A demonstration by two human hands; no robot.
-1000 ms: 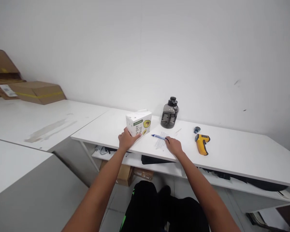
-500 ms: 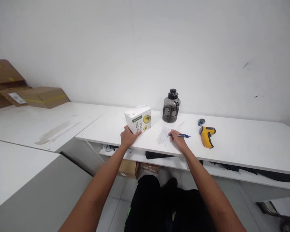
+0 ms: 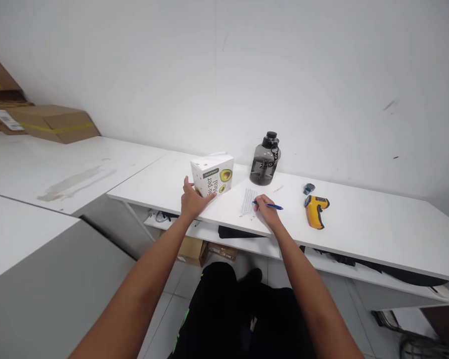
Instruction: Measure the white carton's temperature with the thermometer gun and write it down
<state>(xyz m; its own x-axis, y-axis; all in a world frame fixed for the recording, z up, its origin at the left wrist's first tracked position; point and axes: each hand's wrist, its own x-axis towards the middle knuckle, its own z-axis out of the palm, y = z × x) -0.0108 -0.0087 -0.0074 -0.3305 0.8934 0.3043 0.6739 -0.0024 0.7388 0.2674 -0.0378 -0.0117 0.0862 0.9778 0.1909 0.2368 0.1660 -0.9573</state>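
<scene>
My left hand point(image 3: 194, 200) grips the lower left corner of a white carton point(image 3: 217, 180) printed with avocados and green lettering, thumb along its front. The carton stands upright on the white table. In my right hand point(image 3: 266, 209) is a blue pen point(image 3: 274, 206), pinched between the fingers, its tip at the right side of a paper slip point(image 3: 248, 199) covered in small lines of writing. Behind the slip, against the wall, stands a dark translucent water jug point(image 3: 264, 162) with a black lid.
Right of my right hand lie a yellow-and-black infrared thermometer point(image 3: 316, 212) and a small dark blue object point(image 3: 309, 188). Cardboard boxes point(image 3: 56, 124) are stacked on the left table. Below the tabletop runs a shelf point(image 3: 205, 229) with dark items, and more boxes point(image 3: 190, 251) sit beneath.
The view has shifted and tilted slightly. My right hand with the pen has moved a little left over the paper. My left fingers have spread more beside the carton.
</scene>
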